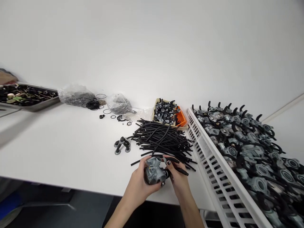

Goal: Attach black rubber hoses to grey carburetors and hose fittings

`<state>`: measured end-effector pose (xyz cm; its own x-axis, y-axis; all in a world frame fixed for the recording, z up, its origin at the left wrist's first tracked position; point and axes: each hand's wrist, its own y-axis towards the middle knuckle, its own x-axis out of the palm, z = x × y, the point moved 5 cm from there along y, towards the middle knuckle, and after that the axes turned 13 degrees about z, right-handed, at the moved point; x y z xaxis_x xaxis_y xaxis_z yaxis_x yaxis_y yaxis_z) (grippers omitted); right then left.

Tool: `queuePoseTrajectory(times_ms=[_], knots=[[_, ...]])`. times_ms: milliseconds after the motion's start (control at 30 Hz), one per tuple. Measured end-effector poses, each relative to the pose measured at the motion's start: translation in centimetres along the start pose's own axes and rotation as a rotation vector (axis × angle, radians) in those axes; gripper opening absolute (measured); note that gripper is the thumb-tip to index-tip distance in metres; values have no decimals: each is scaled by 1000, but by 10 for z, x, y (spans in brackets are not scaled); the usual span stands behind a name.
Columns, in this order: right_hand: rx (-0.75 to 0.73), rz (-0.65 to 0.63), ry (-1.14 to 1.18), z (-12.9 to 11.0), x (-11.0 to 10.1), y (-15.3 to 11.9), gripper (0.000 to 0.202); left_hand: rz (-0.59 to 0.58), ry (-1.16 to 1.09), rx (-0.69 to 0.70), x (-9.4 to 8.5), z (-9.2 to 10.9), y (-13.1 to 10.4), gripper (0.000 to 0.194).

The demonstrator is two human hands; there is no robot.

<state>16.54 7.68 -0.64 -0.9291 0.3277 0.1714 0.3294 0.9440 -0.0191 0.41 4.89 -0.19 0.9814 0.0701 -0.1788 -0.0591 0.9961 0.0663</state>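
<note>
Near the table's front edge, my left hand (140,182) is wrapped round a grey metal carburetor-like part (154,171). My right hand (178,177) is closed on a short black hose (173,160) at the part's right side; the hose's far end sticks out to the right past my fingers. Just beyond both hands lies a loose pile of black hoses (161,136). Left of that pile, a small cluster of black and grey fittings (122,145) stands on the white table (71,148).
At right, a white slatted crate (213,164) is heaped with similar metal parts (251,152). Behind the hoses sit a cream tray (155,104) of small fittings and an orange bin (181,117). Plastic bags (76,95), rings and a metal tray (40,106) are farther left.
</note>
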Motion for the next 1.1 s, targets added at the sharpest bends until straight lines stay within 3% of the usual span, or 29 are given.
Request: queuePoseTrajectory(times_ms=[167, 267, 400, 567, 767, 867, 1100], knots=[[176, 110, 84, 15, -6, -6, 37, 98, 102, 21, 1, 0, 3, 80], [232, 129, 132, 19, -7, -7, 43, 152, 33, 1, 1, 4, 5, 76], [268, 183, 175, 23, -11, -5, 45, 29, -13, -36, 6, 4, 8, 59], [292, 164, 198, 32, -16, -7, 43, -99, 9, 67, 7, 5, 5, 41], [280, 96, 156, 37, -14, -10, 40, -51, 17, -49, 5, -4, 7, 42], [281, 59, 133, 36, -13, -12, 37, -15, 9, -54, 4, -7, 7, 43], [277, 82, 111, 38, -15, -13, 39, -66, 77, -30, 3, -10, 7, 44]])
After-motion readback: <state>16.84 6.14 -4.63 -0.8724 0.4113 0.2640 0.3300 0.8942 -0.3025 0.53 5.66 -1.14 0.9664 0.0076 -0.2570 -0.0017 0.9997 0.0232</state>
